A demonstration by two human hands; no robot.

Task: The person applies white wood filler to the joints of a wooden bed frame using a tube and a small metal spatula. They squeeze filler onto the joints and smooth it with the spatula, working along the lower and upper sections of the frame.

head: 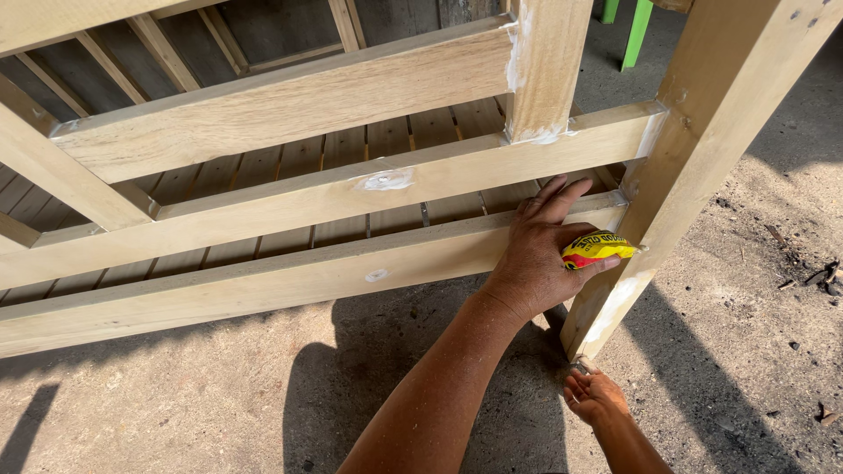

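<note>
My left hand [536, 259] is shut on a small yellow and red glue tube [595, 248]. Its nozzle points at the joint where the lower rail [263, 281] meets the slanted wooden post [694, 158]. The fingers rest against the rail's end. My right hand [595, 397] is lower down, at the foot of that post, with its fingers curled near a small grey object on the ground. I cannot tell whether it holds anything. White filler smears [386, 180] mark the middle rail and the joints.
The pale wooden frame [290, 105] has several rails and slats behind them and fills the upper left. Sandy ground [755, 290] with small debris lies to the right. Green legs [637, 31] stand at the top. Shadows fall on the ground below the frame.
</note>
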